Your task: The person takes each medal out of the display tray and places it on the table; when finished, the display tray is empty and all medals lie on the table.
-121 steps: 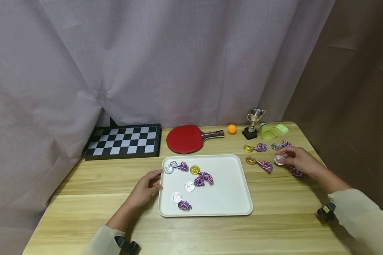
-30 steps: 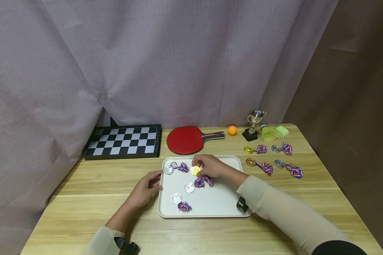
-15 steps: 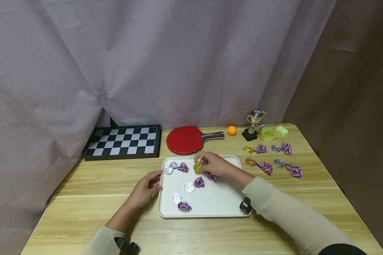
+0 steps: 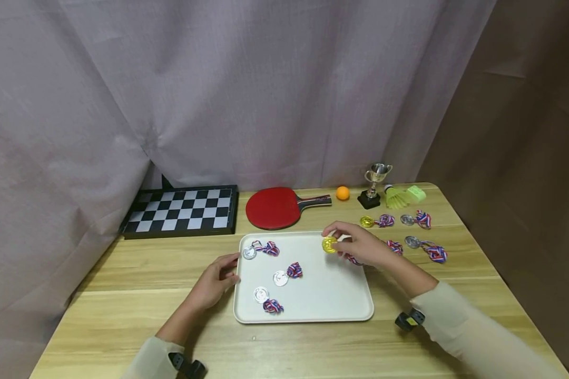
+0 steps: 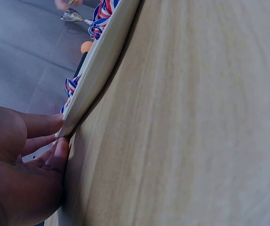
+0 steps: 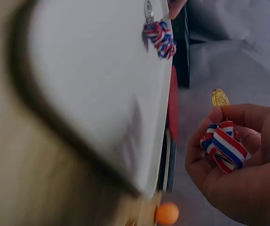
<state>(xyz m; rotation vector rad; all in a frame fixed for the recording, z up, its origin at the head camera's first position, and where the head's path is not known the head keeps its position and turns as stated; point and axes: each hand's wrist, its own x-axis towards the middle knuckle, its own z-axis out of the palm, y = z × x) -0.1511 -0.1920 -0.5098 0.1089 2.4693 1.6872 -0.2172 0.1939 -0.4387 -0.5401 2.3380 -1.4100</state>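
Note:
My right hand [image 4: 360, 245] pinches a gold medal [image 4: 329, 243] above the right part of the white tray [image 4: 322, 300]. In the right wrist view, its striped red, white and blue ribbon [image 6: 226, 146] lies bunched against the fingers. At the tray's left edge, my left hand [image 4: 214, 281] holds the rim with thumb and fingertips, as the left wrist view also shows. Lying in the tray are three silver medals: one at the upper left [image 4: 249, 252], one near the middle [image 4: 280, 278] and one at the lower left [image 4: 261, 294], each with a bunched ribbon.
Right of the tray lie a gold medal [image 4: 367, 221], two silver medals [image 4: 412, 242] and a ribbon [image 4: 395, 247] partly behind my hand. Along the back stand a checkered board [image 4: 185, 210], red paddle [image 4: 272, 208], orange ball [image 4: 343, 193], trophy cup [image 4: 373, 181], shuttlecock [image 4: 395, 197] and green block [image 4: 415, 193].
From a silver medal on the right, my right hand came to the gold medal in the tray, picked it up and carried it rightward. My left hand has stayed at the tray.

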